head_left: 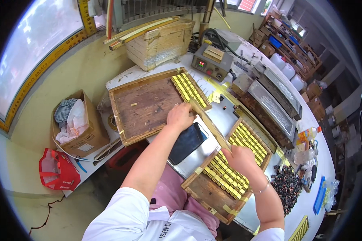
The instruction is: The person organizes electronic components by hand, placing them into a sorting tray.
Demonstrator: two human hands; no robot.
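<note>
Head view: both hands hold one long wood strip [210, 125] that runs diagonally between two trays. Left hand [180, 115] has its fingers curled down on the strip's upper end, at the near rim of the big tray [142, 105], which is mostly bare w/ yellow pieces [189, 89] along its far side. Right hand [240, 160] has its fingers closed on the lower end, over the small tray [211, 197] packed w/ yellow blocks [233, 168]. A phone [187, 142] lies on the tabletop [225, 116] beneath. To do it well, I'd keep the strip level and both ends moving together, clear of the block rows so none tip.
</note>
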